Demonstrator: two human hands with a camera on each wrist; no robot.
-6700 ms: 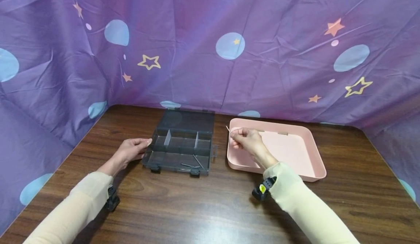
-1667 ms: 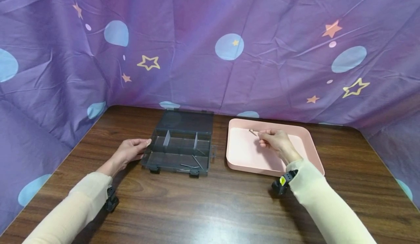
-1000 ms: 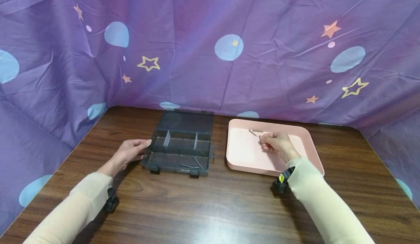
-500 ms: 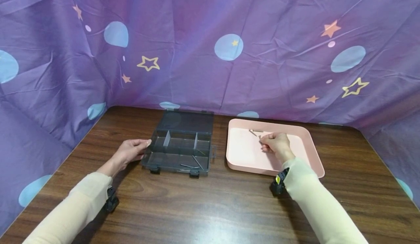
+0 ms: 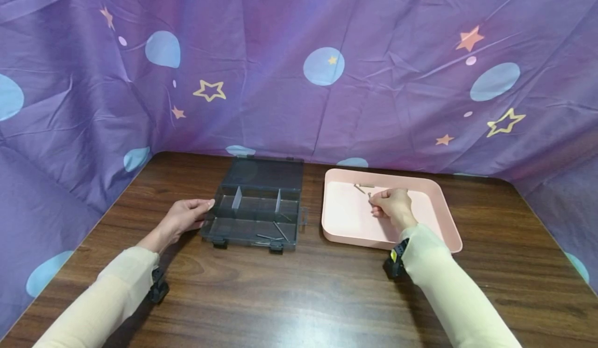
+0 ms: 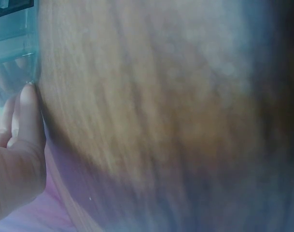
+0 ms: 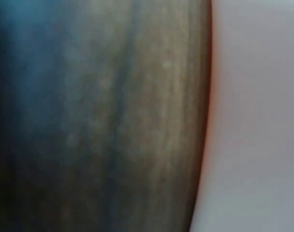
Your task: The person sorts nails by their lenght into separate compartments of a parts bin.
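- At L edge of box (image 5: 233,226): L hand (image 5: 181,216) touching, can't tell if gripping.
- In pink tray (image 5: 343,218): R hand (image 5: 392,205) pinches thin screw (image 5: 370,196); prob. light, stiff, slippery, so take mid-shank.
- Tray's far side: 2 more pcs (image 5: 359,188).

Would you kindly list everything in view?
tray: one, pink, right of centre
storage box: one, dark translucent, left of tray
box lid: one, dark translucent, open at back
dividers: two, pale, box's rear row
thin pieces in box: three or more, grey, right part
thin pieces in tray: two or more, brownish, near back wall
table: one, brown, beneath both containers
cloth: one or more, purple patterned, around table
wrist cameras: two, black, one per wrist
sleeves: two, cream, both forearms
left hand: one, bare, touching box's left edge
right hand: one, bare, over tray, pinching a slim piece
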